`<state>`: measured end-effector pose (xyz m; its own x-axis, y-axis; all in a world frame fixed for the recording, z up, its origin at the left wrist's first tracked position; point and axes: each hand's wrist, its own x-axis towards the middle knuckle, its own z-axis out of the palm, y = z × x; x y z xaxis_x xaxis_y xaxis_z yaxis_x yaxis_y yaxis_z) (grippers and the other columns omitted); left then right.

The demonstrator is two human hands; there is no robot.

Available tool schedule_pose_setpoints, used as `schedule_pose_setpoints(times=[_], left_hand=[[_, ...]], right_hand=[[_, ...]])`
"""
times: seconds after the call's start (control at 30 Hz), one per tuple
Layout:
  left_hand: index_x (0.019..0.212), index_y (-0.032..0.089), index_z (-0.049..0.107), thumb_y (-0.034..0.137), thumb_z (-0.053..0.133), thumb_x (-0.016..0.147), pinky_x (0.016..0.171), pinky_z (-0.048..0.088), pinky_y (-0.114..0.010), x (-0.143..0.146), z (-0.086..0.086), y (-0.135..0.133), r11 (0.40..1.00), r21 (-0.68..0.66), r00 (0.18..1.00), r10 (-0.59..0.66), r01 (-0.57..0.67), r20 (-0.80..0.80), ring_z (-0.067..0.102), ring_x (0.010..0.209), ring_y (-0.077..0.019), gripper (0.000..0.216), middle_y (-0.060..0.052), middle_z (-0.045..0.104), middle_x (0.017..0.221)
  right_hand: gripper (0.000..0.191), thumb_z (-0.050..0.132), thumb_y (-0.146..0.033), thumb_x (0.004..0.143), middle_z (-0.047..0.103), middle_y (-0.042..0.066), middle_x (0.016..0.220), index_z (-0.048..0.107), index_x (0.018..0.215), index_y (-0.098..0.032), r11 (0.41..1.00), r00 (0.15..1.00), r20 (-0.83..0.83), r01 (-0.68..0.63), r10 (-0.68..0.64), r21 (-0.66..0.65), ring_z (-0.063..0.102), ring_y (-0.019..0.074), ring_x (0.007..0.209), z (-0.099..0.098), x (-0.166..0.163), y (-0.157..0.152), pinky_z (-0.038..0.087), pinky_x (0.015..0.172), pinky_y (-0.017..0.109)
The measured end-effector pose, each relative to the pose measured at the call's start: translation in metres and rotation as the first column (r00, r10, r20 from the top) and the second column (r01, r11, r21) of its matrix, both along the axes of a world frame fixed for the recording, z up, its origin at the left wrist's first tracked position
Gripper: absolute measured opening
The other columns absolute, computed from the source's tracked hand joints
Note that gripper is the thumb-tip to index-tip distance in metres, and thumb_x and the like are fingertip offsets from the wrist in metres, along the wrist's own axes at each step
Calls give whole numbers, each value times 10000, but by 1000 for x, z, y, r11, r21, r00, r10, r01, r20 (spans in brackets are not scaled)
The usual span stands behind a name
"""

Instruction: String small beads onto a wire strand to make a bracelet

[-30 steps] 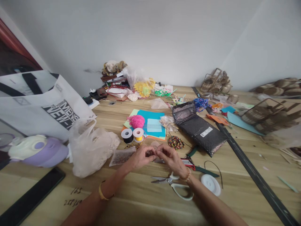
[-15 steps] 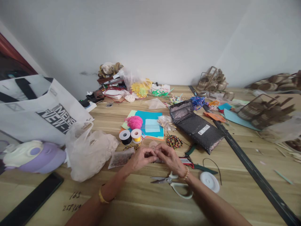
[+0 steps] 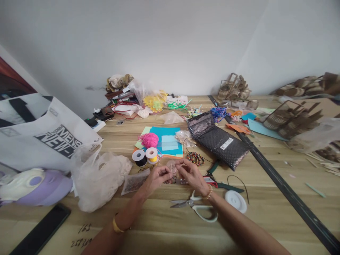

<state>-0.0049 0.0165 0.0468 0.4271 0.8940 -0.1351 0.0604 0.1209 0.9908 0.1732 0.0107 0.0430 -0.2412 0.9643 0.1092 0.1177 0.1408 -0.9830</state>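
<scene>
My left hand (image 3: 158, 177) and my right hand (image 3: 191, 176) hover over the middle of the table, fingertips pinched close together. Whatever sits between each thumb and finger is too fine to make out. Just behind the fingertips lies a clear round dish (image 3: 171, 165). Strings of multicoloured beads (image 3: 195, 158) rest beyond my right hand, and white-handled scissors (image 3: 204, 213) lie in front of it. Partly hidden by that hand is a red and grey cutter (image 3: 209, 180). A small bag of dark beads (image 3: 135, 181) is beside my left hand.
Behind the hands are a black thread spool (image 3: 139, 158), a yellow one (image 3: 151, 155) and pink yarn (image 3: 150, 140). A black bubble mailer (image 3: 219, 141) and white spool (image 3: 235, 201) lie right. Left are a plastic bag (image 3: 99, 180), tote (image 3: 23, 141) and phone (image 3: 41, 230).
My fingertips, touching half a second ago, have moved slightly apart, showing more of the clear dish behind them. The view has shifted a little; the objects on the table stay in place.
</scene>
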Motion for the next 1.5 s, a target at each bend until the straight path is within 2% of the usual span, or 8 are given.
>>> schedule_pose_setpoints(times=[0.13, 0.3, 0.47, 0.7, 0.87, 0.97, 1.2, 1.5], left_hand=[[646, 141, 593, 509, 722, 680, 561, 412, -242, 1, 7, 1, 999, 38, 999, 20, -19, -27, 535, 537, -116, 392, 0, 594, 565], [650, 142, 609, 454, 693, 724, 568, 394, -235, -1, 9, 3, 991, 135, 997, 8, 3, -78, 520, 573, -120, 332, -1, 585, 588], [649, 144, 620, 394, 676, 741, 584, 400, -236, -4, 1, 0, 984, 179, 989, 47, -22, -139, 535, 599, -127, 272, -11, 617, 615], [643, 142, 605, 368, 703, 719, 567, 413, -241, -3, -16, -8, 988, -70, 990, 139, -136, 38, 544, 551, -120, 258, 9, 594, 570], [671, 138, 630, 349, 708, 719, 538, 386, -231, -5, -29, -11, 977, -168, 982, 154, -134, 110, 530, 564, -114, 230, 9, 586, 610], [681, 138, 636, 362, 697, 733, 550, 388, -233, -7, -30, -13, 981, -152, 987, 136, -123, 83, 522, 579, -115, 238, 5, 592, 617], [633, 153, 616, 371, 710, 677, 582, 392, -244, -2, -13, -17, 988, -64, 990, 135, -138, -44, 513, 579, -126, 241, 17, 584, 589], [681, 154, 610, 316, 681, 720, 578, 377, -233, -8, -23, -19, 996, -79, 999, 50, -50, 6, 500, 575, -111, 181, 18, 590, 618]], right_hand=[[262, 546, -410, 873, 413, -76, 515, 570, 954, -161, 1000, 1000, -4, 7, -7, 19, 367, 82, 436, 10, 3, -2, 269, 417, 197], [130, 558, -271, 863, 632, 13, 703, 613, 907, -162, 983, 982, 167, -114, 89, 147, 563, 121, 569, 15, 1, -8, 413, 522, 220], [64, 565, -143, 830, 647, 21, 719, 614, 801, -170, 964, 958, 277, -140, 74, 228, 582, 146, 655, 11, -3, -6, 439, 588, 234], [27, 608, -196, 837, 647, 1, 710, 590, 828, -178, 970, 970, 173, -196, 171, 141, 579, 130, 632, 6, -7, -6, 452, 585, 229], [45, 607, -204, 834, 606, -2, 707, 573, 834, -174, 977, 982, 159, -129, 102, 170, 549, 127, 624, -1, -11, -13, 443, 592, 234], [47, 603, -203, 835, 578, -2, 715, 565, 838, -176, 972, 982, 176, -109, 73, 206, 527, 128, 635, -3, -11, -17, 435, 597, 235], [68, 621, -204, 819, 562, -2, 737, 572, 851, -169, 965, 981, 173, -125, 85, 232, 501, 122, 649, -2, -8, -22, 424, 604, 226], [70, 561, -220, 858, 608, 4, 726, 588, 854, -155, 983, 983, -16, -182, 182, 38, 546, 129, 658, -6, -4, -21, 441, 603, 230]])
